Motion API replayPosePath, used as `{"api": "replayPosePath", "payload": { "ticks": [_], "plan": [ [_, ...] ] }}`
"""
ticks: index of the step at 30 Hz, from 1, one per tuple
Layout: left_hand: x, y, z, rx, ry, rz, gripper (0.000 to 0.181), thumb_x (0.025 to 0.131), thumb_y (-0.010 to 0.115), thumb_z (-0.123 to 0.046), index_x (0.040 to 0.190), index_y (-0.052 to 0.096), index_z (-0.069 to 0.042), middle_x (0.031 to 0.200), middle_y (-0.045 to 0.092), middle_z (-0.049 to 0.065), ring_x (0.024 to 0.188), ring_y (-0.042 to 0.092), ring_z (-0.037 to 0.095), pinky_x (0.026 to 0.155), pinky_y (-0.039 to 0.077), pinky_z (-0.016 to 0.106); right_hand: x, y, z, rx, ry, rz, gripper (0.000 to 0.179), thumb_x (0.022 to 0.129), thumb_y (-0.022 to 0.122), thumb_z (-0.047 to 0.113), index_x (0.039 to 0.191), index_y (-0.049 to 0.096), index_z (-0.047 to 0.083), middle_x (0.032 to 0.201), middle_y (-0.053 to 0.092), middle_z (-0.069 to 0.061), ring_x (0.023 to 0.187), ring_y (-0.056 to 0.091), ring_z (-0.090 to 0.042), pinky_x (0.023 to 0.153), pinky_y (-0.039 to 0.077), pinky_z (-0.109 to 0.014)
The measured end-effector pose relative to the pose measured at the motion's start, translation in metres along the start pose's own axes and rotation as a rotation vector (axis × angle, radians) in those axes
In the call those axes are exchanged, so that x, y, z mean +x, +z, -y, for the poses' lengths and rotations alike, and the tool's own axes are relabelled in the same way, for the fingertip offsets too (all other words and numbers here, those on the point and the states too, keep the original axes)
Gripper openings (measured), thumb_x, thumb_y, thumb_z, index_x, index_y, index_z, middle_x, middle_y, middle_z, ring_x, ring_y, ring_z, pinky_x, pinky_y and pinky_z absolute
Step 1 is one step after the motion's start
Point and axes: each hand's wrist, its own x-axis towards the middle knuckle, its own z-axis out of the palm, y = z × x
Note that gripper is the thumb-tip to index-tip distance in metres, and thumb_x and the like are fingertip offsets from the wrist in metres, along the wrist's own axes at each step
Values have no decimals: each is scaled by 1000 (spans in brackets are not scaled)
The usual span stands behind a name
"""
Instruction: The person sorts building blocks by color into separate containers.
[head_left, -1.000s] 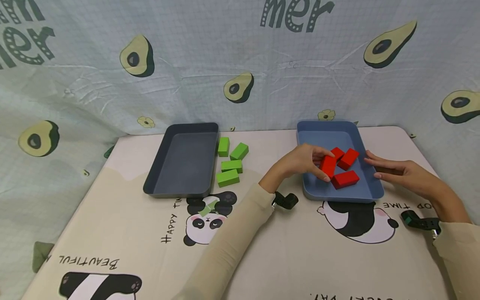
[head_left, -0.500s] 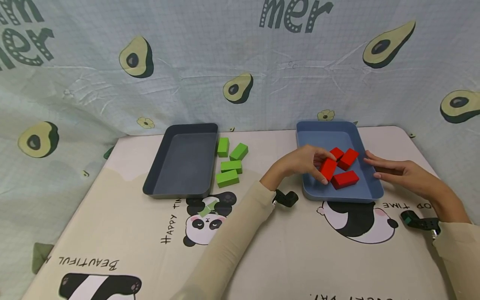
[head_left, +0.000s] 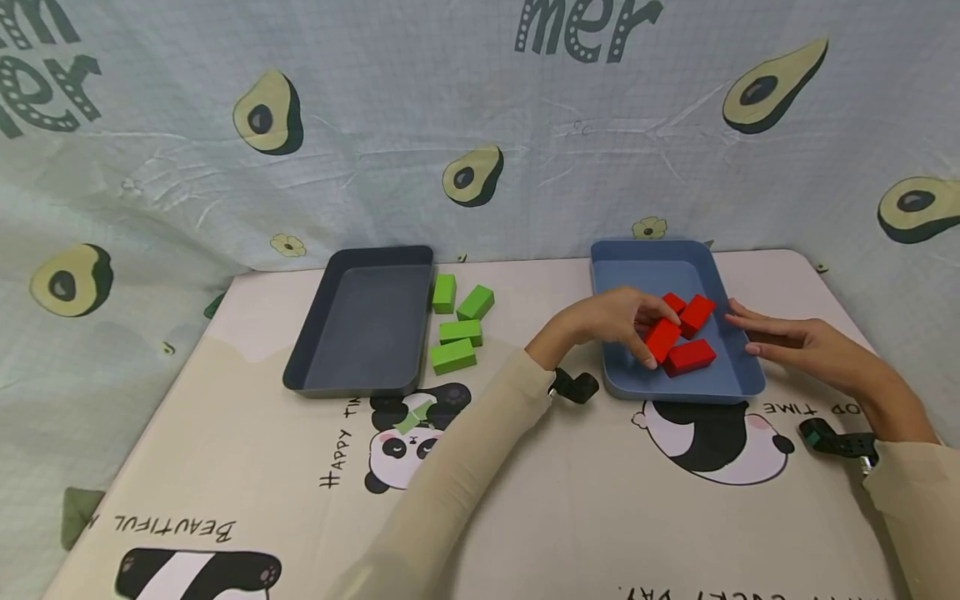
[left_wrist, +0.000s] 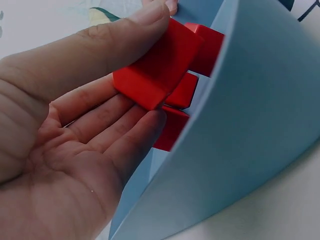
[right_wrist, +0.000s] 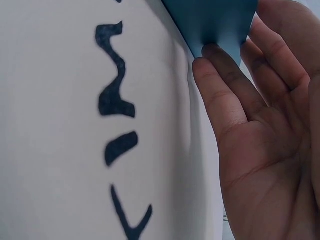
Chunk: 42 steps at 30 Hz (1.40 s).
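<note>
My left hand [head_left: 617, 317] reaches over the near left side of a blue tray [head_left: 637, 265] and pinches a red block [head_left: 663, 340] between thumb and fingers. In the left wrist view the held red block [left_wrist: 162, 65] is tilted, with the thumb on its upper face. Three more red blocks lie in the tray: one at the front [head_left: 690, 357], one behind it [head_left: 697, 315] and one partly hidden at the back [head_left: 673, 302]. My right hand [head_left: 810, 343] has straight fingers at the tray's outer right wall; the right wrist view shows the fingertips [right_wrist: 204, 64] against this blue wall [right_wrist: 215, 22].
A dark grey tray [head_left: 367, 325] stands on the left of the table. Several green blocks [head_left: 461, 332] lie along its right side. The table has a panda-print cover [head_left: 570, 500], and an avocado-print sheet [head_left: 375, 108] hangs behind.
My left hand has moved slightly right with the pinched red block, which now sits closer to the other red blocks. My right hand keeps its place at the tray wall.
</note>
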Motion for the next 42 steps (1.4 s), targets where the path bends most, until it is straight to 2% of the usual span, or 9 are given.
{"api": "replayPosePath", "payload": {
  "ticks": [10, 20, 28, 34, 42],
  "plan": [
    [8, -2, -4, 69, 30, 52, 61, 78, 88, -5, 134, 64, -4, 137, 59, 6, 119, 54, 10, 97, 45, 11, 0, -1, 0, 13, -23, -4, 51, 98, 69, 13, 147, 56, 13, 160, 36, 13, 134, 31, 21, 97, 33, 0],
    [12, -3, -7, 38, 34, 79, 64, 79, 87, -1, 137, 63, -5, 143, 54, 5, 130, 51, 11, 103, 43, 12, 1, 0, -1, 8, -22, -3, 51, 98, 69, 14, 147, 56, 13, 160, 36, 14, 134, 30, 22, 97, 32, 1],
    [16, -9, -7, 77, 31, 126, 62, 77, 85, 5, 134, 65, -8, 140, 53, 5, 124, 54, 11, 99, 47, 13, 0, 1, 1, 4, 0, -2, 51, 99, 69, 17, 148, 55, 14, 160, 34, 15, 132, 30, 23, 97, 31, 1],
    [17, -13, -10, 157, 31, 121, 63, 75, 89, 1, 134, 67, -10, 139, 57, 4, 119, 58, 10, 95, 49, 13, 0, 1, 1, 4, 5, 3, 51, 99, 68, 19, 149, 55, 15, 161, 33, 15, 132, 29, 23, 96, 32, 1],
    [17, -13, -14, 346, 52, 98, 65, 77, 89, -4, 137, 65, -12, 137, 61, 4, 115, 60, 9, 93, 48, 12, 1, 0, 1, -2, 12, 3, 52, 99, 68, 20, 149, 54, 15, 161, 33, 15, 132, 30, 22, 94, 32, 1]
  ]
}}
